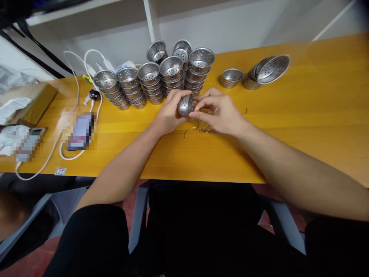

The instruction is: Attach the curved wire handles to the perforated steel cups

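My left hand is wrapped round a small perforated metal cup, which lies tilted in its grip above the table. The fingers and thumb of my right hand are closed at the cup's right side, touching its rim; whether they also pinch something small cannot be made out. Several thin curved wire hooks lie on the table just below both hands, partly covered by the right one. Behind my hands stand several stacks of similar perforated cups.
One perforated cup stands alone at the back, and tilted nested cups lean farther right. On the left are a phone with white cables, another phone and a cardboard box. A white shelf divider rises behind.
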`<action>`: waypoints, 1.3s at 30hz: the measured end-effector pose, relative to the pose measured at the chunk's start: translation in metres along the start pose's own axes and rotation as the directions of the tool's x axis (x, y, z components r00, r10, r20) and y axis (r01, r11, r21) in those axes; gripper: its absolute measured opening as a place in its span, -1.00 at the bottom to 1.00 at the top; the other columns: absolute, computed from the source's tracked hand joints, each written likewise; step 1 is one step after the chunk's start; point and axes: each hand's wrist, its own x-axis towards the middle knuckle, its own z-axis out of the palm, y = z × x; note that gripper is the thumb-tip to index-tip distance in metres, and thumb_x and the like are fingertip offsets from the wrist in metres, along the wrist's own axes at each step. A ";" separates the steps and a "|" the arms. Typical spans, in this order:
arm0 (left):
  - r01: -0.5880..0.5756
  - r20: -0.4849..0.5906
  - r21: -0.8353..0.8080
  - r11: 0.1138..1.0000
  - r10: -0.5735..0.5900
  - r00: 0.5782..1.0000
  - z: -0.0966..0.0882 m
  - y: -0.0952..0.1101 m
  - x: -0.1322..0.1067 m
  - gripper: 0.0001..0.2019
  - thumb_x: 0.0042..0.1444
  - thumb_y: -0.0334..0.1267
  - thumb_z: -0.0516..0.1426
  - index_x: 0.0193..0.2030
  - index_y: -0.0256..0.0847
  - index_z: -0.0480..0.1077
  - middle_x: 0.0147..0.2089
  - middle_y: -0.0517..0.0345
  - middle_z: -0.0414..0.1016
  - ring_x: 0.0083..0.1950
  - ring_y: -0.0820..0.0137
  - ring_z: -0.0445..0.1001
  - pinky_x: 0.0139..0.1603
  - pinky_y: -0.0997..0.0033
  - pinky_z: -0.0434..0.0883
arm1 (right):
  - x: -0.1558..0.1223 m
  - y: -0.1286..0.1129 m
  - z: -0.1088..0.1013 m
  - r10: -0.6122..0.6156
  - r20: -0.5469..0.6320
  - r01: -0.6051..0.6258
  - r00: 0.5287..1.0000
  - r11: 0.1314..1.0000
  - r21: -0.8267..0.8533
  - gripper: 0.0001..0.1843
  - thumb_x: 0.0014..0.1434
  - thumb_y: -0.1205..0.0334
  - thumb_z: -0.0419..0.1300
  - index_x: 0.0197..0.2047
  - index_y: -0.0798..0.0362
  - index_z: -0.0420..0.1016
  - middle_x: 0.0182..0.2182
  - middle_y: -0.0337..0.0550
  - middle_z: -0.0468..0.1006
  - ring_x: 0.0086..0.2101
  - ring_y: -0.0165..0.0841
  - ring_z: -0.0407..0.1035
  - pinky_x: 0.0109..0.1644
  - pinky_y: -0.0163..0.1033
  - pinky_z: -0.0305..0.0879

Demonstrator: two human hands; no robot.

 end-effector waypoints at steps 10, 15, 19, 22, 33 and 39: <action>0.030 -0.026 -0.063 0.998 -0.032 0.999 0.002 0.002 -0.005 -0.14 0.41 0.40 0.57 0.58 0.03 0.42 0.57 -0.13 0.65 0.60 -0.14 0.67 0.72 -0.23 0.61 | -0.001 0.000 0.005 0.001 -0.035 0.000 0.999 0.999 0.037 -0.46 0.44 -0.50 0.66 -0.14 -0.19 0.86 0.08 0.08 0.79 0.21 0.21 0.70 0.39 0.51 0.71; 0.090 -0.023 -0.116 0.989 -0.094 0.995 0.005 -0.004 -0.008 -0.07 0.31 0.31 0.66 0.57 -0.03 0.40 0.55 -0.15 0.69 0.53 -0.11 0.73 0.58 -0.13 0.71 | 0.002 0.005 -0.007 -0.012 0.050 0.000 0.999 0.969 0.246 -0.42 0.37 -0.52 0.73 -0.12 -0.18 0.88 0.14 0.07 0.79 0.09 0.07 0.75 0.33 0.38 0.80; 0.218 0.018 -0.126 0.968 -0.218 0.976 0.005 -0.004 -0.010 -0.15 0.20 0.21 0.74 0.42 -0.06 0.52 0.30 -0.05 0.81 0.25 -0.06 0.83 0.40 -0.14 0.79 | 0.002 -0.002 -0.017 -0.039 0.204 -0.010 0.978 0.972 0.234 -0.40 0.33 -0.56 0.73 -0.10 -0.21 0.89 0.17 0.03 0.80 0.13 0.07 0.76 0.43 0.37 0.77; 0.218 0.005 -0.070 0.973 -0.219 0.976 0.003 -0.004 -0.009 -0.22 0.18 0.26 0.73 0.31 -0.08 0.60 0.27 -0.06 0.78 0.27 -0.06 0.80 0.43 -0.15 0.77 | 0.000 -0.004 -0.018 -0.068 0.147 0.052 0.987 0.993 0.106 -0.45 0.43 -0.57 0.65 -0.08 -0.26 0.89 0.26 0.03 0.78 0.28 0.18 0.70 0.55 0.49 0.66; 0.176 -0.017 -0.205 0.963 -0.183 0.983 0.016 -0.023 -0.012 -0.07 0.45 0.26 0.55 0.71 -0.03 0.27 0.57 -0.25 0.67 0.55 -0.16 0.75 0.61 -0.25 0.74 | 0.002 0.037 -0.041 -0.077 0.261 0.151 0.962 0.949 -0.275 -0.47 0.42 -0.38 0.60 0.20 -0.20 0.79 0.20 0.10 0.72 0.17 0.23 0.67 0.42 0.52 0.69; 0.158 -0.004 -0.272 0.949 -0.165 0.986 0.014 -0.020 -0.014 -0.11 0.55 0.35 0.45 0.73 0.00 0.23 0.60 -0.29 0.65 0.55 -0.16 0.78 0.60 -0.29 0.77 | 0.001 -0.005 -0.036 -0.075 0.158 0.099 0.985 0.985 -0.145 -0.44 0.52 -0.40 0.55 0.37 -0.30 0.72 0.44 0.09 0.68 0.12 0.25 0.64 0.36 0.55 0.63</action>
